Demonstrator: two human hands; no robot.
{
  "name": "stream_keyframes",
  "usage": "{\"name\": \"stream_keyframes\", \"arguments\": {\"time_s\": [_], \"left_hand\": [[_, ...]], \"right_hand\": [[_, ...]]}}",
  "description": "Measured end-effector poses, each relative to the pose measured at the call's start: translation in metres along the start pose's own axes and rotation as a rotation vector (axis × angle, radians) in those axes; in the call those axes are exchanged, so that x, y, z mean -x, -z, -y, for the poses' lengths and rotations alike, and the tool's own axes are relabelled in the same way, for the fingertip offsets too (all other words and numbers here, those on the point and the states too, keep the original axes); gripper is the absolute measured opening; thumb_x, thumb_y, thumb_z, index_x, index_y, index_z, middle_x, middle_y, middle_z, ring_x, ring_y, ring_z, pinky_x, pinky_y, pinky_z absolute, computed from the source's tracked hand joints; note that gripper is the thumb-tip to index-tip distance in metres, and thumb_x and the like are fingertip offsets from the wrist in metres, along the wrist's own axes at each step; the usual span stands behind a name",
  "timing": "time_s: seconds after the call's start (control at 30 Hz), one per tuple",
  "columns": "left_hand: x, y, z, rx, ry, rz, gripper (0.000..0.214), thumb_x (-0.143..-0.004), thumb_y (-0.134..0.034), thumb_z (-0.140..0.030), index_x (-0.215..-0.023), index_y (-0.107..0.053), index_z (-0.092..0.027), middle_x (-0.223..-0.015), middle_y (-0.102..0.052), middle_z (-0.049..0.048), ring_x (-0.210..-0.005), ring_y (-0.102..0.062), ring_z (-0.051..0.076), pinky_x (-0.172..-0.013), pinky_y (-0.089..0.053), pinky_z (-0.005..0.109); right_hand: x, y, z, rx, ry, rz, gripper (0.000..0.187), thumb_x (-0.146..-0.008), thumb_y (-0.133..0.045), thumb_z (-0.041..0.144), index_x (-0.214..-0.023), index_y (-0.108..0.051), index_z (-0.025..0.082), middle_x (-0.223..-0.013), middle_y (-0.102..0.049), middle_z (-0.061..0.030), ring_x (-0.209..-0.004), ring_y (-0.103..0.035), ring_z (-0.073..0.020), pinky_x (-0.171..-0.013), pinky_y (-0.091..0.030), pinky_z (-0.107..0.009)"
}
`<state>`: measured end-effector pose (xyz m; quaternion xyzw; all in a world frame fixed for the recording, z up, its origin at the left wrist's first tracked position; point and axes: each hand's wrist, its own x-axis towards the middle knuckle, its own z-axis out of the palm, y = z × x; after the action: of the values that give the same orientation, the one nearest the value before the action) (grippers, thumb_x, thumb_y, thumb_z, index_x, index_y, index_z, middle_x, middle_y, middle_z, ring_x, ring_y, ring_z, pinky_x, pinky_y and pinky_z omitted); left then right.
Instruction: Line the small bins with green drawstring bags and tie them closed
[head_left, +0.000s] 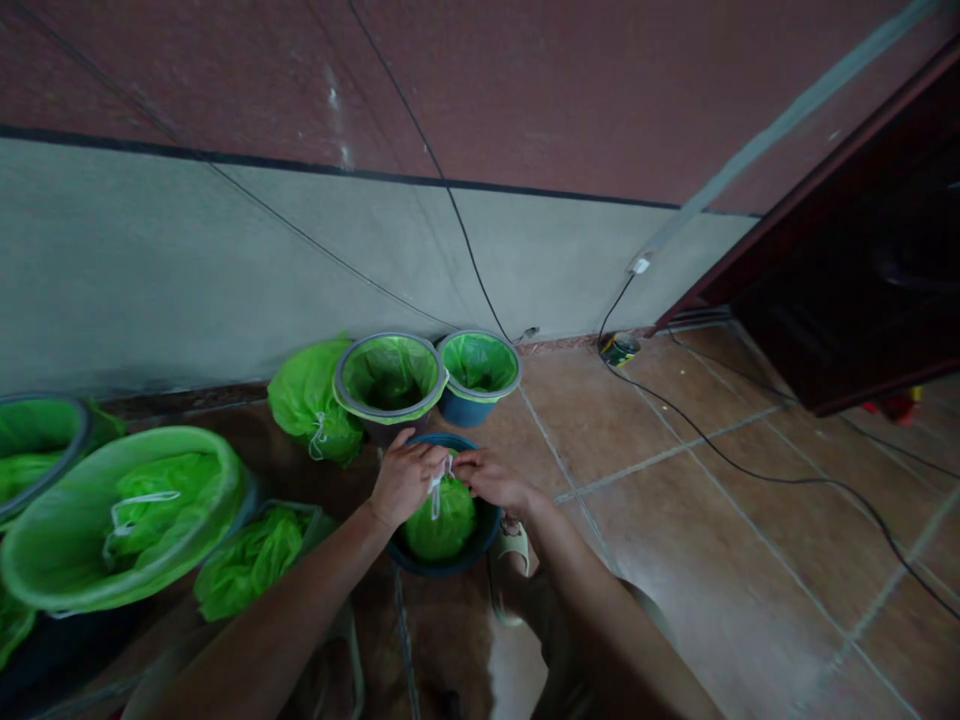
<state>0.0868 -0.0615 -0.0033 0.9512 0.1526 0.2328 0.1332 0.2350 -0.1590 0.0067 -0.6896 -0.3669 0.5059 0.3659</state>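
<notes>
A green drawstring bag (442,525) sits in a dark blue bin (405,565) between my feet, its mouth gathered at the top. White drawstring (436,487) shows at the gathered neck, with an end hanging down the bag's front. My left hand (409,478) reaches in from the left with fingers pinched on the drawstring. From the right, my right hand (487,474) pinches at the same neck, its fingertips close to the left ones. The knot itself is partly hidden by the fingers.
Two bins lined in green, a grey-rimmed bin (390,410) and a blue bin (459,408), stand by the wall beside a tied green bag (311,405). Several more lined bins (217,540) are at left. A black cable (720,455) crosses the tiles near a can (620,348).
</notes>
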Motion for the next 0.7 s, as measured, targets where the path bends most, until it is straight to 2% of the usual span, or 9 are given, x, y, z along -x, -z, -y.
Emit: {"name": "stream_keyframes", "arguments": {"time_s": [0.07,0.17,0.33,0.53,0.7], "left_hand": [[0.000,0.003,-0.002,-0.043,0.014,-0.032,0.022,-0.093,-0.047,-0.027,-0.083,-0.065,-0.020,-0.073,-0.069,0.0013,-0.072,-0.062,0.017,-0.098,-0.036,0.042],[0.000,0.003,-0.004,-0.064,-0.004,-0.059,0.023,-0.093,-0.047,-0.024,-0.080,-0.066,-0.020,-0.072,-0.066,0.0017,-0.072,-0.058,0.017,-0.093,-0.039,0.040],[0.003,-0.003,-0.010,-0.015,-0.020,-0.041,0.023,-0.093,-0.047,-0.023,-0.081,-0.067,-0.019,-0.076,-0.062,0.0043,-0.074,-0.055,0.017,-0.075,-0.043,0.031],[0.004,-0.005,-0.014,0.058,0.056,0.010,0.025,-0.095,-0.043,-0.022,-0.094,-0.068,-0.019,-0.080,-0.062,0.0040,-0.076,-0.058,0.015,-0.072,-0.044,0.027],[-0.001,0.000,-0.016,0.038,0.250,0.118,0.028,-0.094,-0.042,-0.027,-0.084,-0.066,-0.020,-0.081,-0.064,0.0039,-0.076,-0.061,0.015,-0.068,-0.043,0.025]], "right_hand": [[0.001,-0.003,0.001,-0.163,-0.055,-0.065,0.013,-0.073,-0.060,0.027,-0.077,-0.068,0.018,-0.058,-0.052,0.0047,-0.054,-0.043,-0.0084,-0.049,-0.033,-0.020],[-0.001,-0.007,0.003,-0.399,-0.108,-0.135,0.014,-0.066,-0.069,0.030,-0.070,-0.066,0.017,-0.059,-0.055,0.0035,-0.054,-0.044,-0.0078,-0.047,-0.031,-0.019],[-0.005,-0.012,0.002,-0.714,-0.149,-0.188,0.021,-0.061,-0.075,0.031,-0.061,-0.059,0.016,-0.051,-0.049,0.0062,-0.045,-0.036,-0.0046,-0.041,-0.023,-0.020],[-0.010,-0.017,0.000,-0.709,-0.095,-0.337,0.017,-0.060,-0.073,0.026,-0.059,-0.060,0.015,-0.047,-0.048,0.0059,-0.043,-0.037,-0.0054,-0.040,-0.024,-0.020],[-0.014,-0.018,-0.001,-0.600,-0.132,-0.565,0.010,-0.064,-0.066,0.025,-0.063,-0.062,0.015,-0.045,-0.047,0.0058,-0.042,-0.040,-0.0075,-0.041,-0.027,-0.021]]}}
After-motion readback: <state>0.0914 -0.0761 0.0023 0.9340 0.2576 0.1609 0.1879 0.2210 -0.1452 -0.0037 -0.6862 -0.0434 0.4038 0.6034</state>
